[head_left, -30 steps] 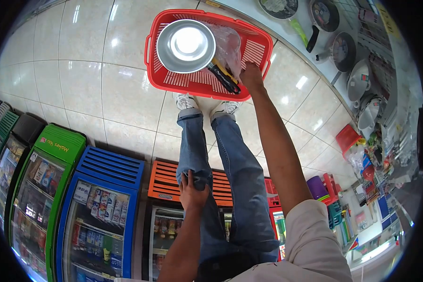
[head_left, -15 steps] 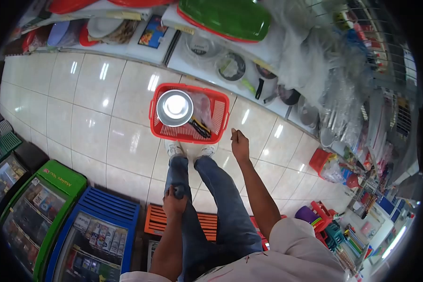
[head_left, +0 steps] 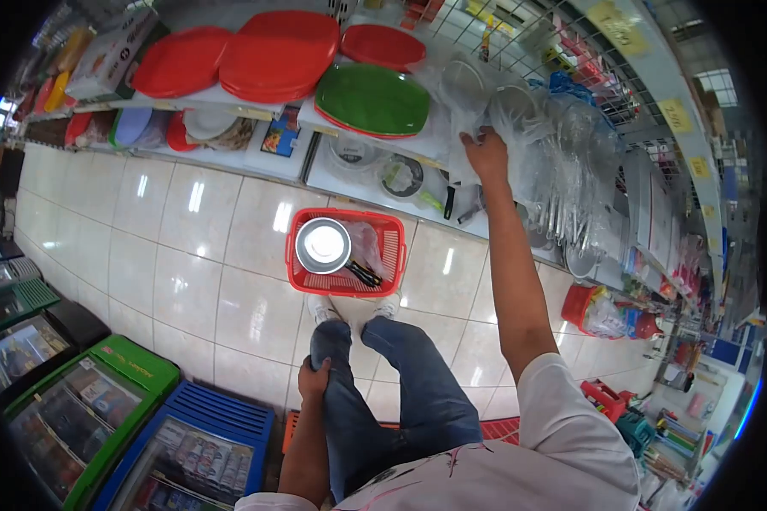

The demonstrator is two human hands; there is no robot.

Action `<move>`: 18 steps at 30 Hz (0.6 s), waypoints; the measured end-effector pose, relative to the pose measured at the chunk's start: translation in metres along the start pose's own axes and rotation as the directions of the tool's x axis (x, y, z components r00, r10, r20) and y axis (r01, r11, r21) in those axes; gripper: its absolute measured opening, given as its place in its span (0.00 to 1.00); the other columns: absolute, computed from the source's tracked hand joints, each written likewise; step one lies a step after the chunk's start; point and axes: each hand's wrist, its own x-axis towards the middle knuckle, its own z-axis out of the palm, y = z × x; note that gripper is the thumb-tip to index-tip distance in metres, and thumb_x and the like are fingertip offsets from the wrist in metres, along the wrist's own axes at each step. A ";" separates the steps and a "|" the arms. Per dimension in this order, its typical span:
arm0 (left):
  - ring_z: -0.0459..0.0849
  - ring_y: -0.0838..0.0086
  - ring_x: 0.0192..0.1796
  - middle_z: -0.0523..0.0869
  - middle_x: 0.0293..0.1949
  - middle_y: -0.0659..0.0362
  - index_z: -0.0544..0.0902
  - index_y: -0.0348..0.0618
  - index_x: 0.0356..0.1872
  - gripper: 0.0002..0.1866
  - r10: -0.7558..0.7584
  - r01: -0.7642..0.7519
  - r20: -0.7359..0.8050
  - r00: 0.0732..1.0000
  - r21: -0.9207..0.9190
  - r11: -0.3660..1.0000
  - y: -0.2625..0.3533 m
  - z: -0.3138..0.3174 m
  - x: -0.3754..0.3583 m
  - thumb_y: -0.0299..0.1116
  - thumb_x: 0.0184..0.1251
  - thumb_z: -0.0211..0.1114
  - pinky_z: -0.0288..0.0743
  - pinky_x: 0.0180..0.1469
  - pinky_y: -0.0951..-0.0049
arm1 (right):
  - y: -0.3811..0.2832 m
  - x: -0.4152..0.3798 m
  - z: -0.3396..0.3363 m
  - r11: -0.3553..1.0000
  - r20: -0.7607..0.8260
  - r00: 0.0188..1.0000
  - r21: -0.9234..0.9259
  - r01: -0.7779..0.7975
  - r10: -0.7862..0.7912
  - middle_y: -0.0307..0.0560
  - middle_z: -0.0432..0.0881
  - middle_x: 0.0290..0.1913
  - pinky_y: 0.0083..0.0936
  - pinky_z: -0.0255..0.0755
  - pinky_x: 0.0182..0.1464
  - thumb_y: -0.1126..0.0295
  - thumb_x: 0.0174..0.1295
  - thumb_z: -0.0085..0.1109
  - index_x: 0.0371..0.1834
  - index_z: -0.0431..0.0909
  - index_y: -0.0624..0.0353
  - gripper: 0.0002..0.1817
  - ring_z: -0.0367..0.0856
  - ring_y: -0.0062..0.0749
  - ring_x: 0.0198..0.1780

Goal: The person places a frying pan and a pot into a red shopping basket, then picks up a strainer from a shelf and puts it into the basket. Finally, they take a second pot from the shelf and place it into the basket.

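Note:
My right hand (head_left: 487,157) is stretched out to the shelf, thumb and fingers apart, at the edge of some clear plastic wrapping (head_left: 469,115). Round metal strainers or pans in plastic are stacked there; the wrapping hides their exact kind. My left hand (head_left: 314,379) rests against my bent knee, fingers laid on the jeans and holding nothing. On the floor before my feet stands a red plastic basket (head_left: 297,279). In it are a shiny metal saucepan (head_left: 325,245) with a black handle (head_left: 366,273) and a crumpled clear plastic bag (head_left: 365,244).
Red trays (head_left: 279,53) and a green tray (head_left: 372,100) lie on the upper shelf. Wrapped frying pans (head_left: 402,176) sit below. Chest freezers, one green (head_left: 136,364) and one blue (head_left: 230,411), stand at left. Another red basket (head_left: 577,304) is on the floor at right.
My right hand has risen from beside the basket up to the plastic-wrapped goods on the shelf. My left hand stays at my knee. The view has tilted up, showing more shelf.

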 end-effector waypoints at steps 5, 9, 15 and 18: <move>0.84 0.67 0.46 0.86 0.46 0.46 0.77 0.32 0.59 0.31 0.004 -0.002 0.006 1.000 -0.365 0.931 -0.046 -0.025 0.001 0.47 0.64 0.68 0.76 0.51 0.71 | 0.003 0.006 0.017 0.998 0.047 0.997 0.004 -0.067 0.067 0.65 0.82 0.47 0.44 0.75 0.54 0.55 0.51 0.67 0.48 0.79 0.68 0.29 0.81 0.56 0.50; 0.79 0.77 0.35 0.83 0.32 0.58 0.79 0.32 0.57 0.24 -0.098 0.113 0.057 0.994 -0.463 0.879 -0.082 -0.058 -0.026 0.40 0.67 0.67 0.73 0.37 0.77 | -0.017 0.002 0.004 0.996 -0.017 0.996 -0.018 -0.092 0.092 0.65 0.81 0.47 0.45 0.76 0.53 0.55 0.50 0.66 0.46 0.78 0.68 0.28 0.82 0.58 0.49; 0.77 0.78 0.28 0.82 0.30 0.60 0.81 0.36 0.52 0.18 -0.219 0.231 0.095 0.971 -0.604 0.763 -0.103 -0.087 -0.088 0.38 0.69 0.66 0.67 0.26 0.78 | -0.017 0.010 -0.019 0.994 -0.142 0.987 0.090 -0.065 0.078 0.68 0.82 0.44 0.46 0.76 0.53 0.56 0.52 0.64 0.44 0.79 0.69 0.25 0.82 0.60 0.47; 0.78 0.78 0.27 0.83 0.31 0.60 0.82 0.36 0.52 0.17 -0.267 0.318 0.172 0.948 -0.517 0.795 -0.087 -0.099 -0.115 0.38 0.70 0.64 0.68 0.25 0.78 | -0.012 0.016 -0.040 0.983 -0.135 0.989 0.176 -0.041 0.066 0.67 0.82 0.45 0.45 0.76 0.53 0.58 0.54 0.62 0.46 0.78 0.70 0.25 0.82 0.60 0.49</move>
